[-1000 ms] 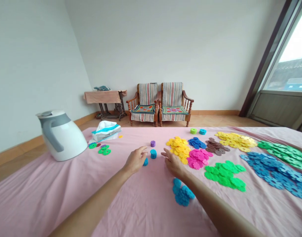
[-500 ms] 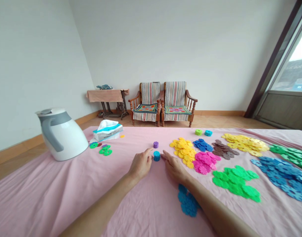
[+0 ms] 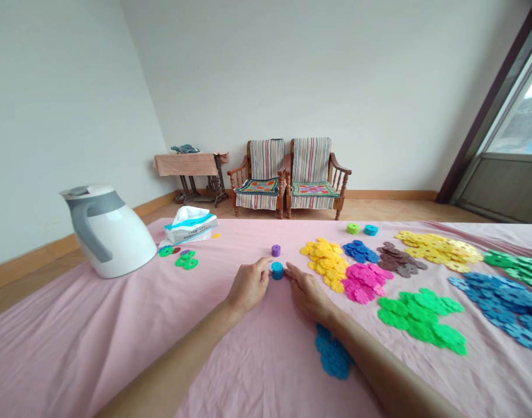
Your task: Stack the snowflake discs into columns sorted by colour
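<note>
A short stack of blue flower-shaped plastic discs (image 3: pixel 277 270) stands upright on the pink cloth between my two hands. My left hand (image 3: pixel 249 284) rests at its left side, index finger stretched out and the other fingers bent, with the fingertips at the stack's edge. On the other side lies my right hand (image 3: pixel 308 293), its fingers extended and their tips close to the stack; whether they touch is hard to tell. Neither hand is wrapped round anything. Just behind stands a smaller purple stack (image 3: pixel 276 251). Loose blue discs (image 3: pixel 333 354) lie beside my right forearm.
Right of my hands spread piles of yellow (image 3: pixel 324 261), pink (image 3: pixel 364 283) and green discs (image 3: pixel 423 319), with more beyond. A lime stack (image 3: pixel 352 229) and another blue stack (image 3: pixel 370 230) stand behind. At left are a white jug (image 3: pixel 113 238), a tissue box (image 3: pixel 191 226) and a few discs (image 3: pixel 187 260).
My right fingertips have come slightly nearer the blue stack. The camera view has shifted a little; the stacks and piles stay in place.
</note>
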### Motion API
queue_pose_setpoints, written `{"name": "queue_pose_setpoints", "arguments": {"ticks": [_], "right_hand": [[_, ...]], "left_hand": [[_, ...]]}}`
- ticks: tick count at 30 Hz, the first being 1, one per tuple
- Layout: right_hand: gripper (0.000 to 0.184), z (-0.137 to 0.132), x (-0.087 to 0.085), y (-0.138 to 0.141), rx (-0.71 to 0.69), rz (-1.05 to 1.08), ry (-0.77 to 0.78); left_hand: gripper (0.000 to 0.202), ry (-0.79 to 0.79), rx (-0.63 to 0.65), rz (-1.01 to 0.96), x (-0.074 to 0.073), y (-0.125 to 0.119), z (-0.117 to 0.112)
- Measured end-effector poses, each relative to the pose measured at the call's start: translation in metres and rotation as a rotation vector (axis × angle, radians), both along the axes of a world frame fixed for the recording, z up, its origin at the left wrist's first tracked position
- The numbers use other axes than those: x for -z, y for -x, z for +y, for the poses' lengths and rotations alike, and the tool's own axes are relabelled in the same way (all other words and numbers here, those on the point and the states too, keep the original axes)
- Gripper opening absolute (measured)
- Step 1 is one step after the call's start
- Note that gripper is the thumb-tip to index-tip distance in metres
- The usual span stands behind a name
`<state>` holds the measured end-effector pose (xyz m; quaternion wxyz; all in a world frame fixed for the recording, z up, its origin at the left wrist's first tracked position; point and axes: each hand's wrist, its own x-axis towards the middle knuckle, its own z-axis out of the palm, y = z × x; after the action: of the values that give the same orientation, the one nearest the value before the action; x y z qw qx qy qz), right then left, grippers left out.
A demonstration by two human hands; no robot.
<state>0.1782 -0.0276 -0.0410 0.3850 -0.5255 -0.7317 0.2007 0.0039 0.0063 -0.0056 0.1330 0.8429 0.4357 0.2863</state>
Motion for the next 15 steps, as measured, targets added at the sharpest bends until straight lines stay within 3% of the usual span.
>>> {"name": "queue_pose_setpoints", "arguments": {"ticks": [15], "right_hand": [[0.047,-0.0054,-0.0069,-0.0010,0.077,0.034,-0.038]], "left_hand": [[0.044,-0.056,-0.031,-0.053,-0.0015,0.0017,-0.0003]]}}
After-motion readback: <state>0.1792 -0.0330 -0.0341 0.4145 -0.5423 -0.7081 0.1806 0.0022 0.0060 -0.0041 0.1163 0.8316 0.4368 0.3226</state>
